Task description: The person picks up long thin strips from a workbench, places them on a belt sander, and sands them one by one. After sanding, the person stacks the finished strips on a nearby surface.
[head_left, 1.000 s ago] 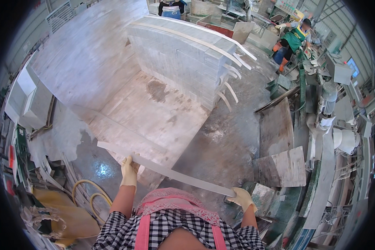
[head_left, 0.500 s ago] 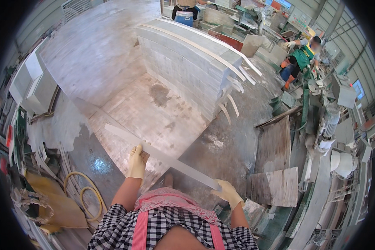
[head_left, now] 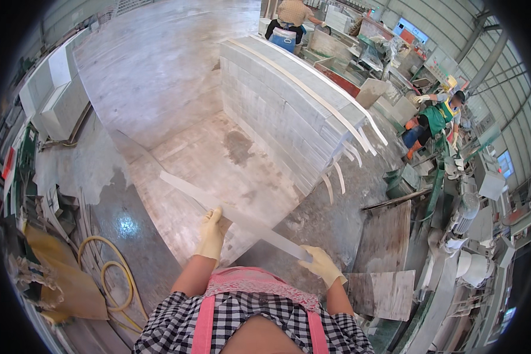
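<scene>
A long, narrow pale strip, stone-like in look, slants across in front of my body, its far end to the upper left. My left hand, in a cream glove, grips it near the middle from below. At the strip's near right end, my right hand, gloved likewise, is closed around it. Beneath the strip lies a pale, dusty board or platform with a damp patch. Beyond it stands a long stack of grey-white slabs with bands draped over its top. Fingers under the strip are partly hidden.
A yellow hose coils at the left on the wet floor. White blocks stand at far left. Wooden boards and machinery with a motor line the right. Two people work beyond, one in a green apron.
The view has shifted, so the stack and platform appear further right and lower. Both hands still hold the strip, which stays slanted. The person in green has straightened slightly.
</scene>
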Action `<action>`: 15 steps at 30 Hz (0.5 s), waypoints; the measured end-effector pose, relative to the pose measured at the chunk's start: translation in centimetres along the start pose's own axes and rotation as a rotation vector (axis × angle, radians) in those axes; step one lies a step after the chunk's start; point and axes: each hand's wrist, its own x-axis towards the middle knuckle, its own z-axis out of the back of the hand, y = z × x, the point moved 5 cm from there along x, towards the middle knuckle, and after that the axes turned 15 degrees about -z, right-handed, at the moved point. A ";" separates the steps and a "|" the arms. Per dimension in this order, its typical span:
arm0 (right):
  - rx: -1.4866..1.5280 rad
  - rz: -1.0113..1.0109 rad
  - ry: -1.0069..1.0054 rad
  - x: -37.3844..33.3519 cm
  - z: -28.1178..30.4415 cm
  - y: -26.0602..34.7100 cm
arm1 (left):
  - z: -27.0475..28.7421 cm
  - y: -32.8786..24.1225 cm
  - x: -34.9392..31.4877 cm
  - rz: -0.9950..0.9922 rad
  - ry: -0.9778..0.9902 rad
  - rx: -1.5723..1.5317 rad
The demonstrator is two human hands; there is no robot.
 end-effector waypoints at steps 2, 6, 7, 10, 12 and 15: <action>-0.030 -0.012 -0.038 0.8 0.5 0.8 | 0.1 -0.4 0.7 0.016 0.007 -0.032; -0.096 -0.012 -0.112 2.6 1.0 1.9 | 0.4 -1.2 2.1 0.023 -0.014 -0.064; -0.094 -0.017 -0.128 3.1 1.0 2.1 | 0.7 -1.3 2.3 0.042 -0.061 -0.038; -0.146 -0.022 -0.145 4.3 0.9 2.7 | 0.9 -1.9 3.1 -0.007 -0.053 -0.067; -0.160 0.038 -0.118 5.2 0.9 3.6 | 1.9 -2.0 3.5 -0.001 -0.096 -0.061; -0.239 0.158 -0.111 6.6 1.1 5.5 | 4.3 -2.0 4.1 -0.022 -0.128 -0.075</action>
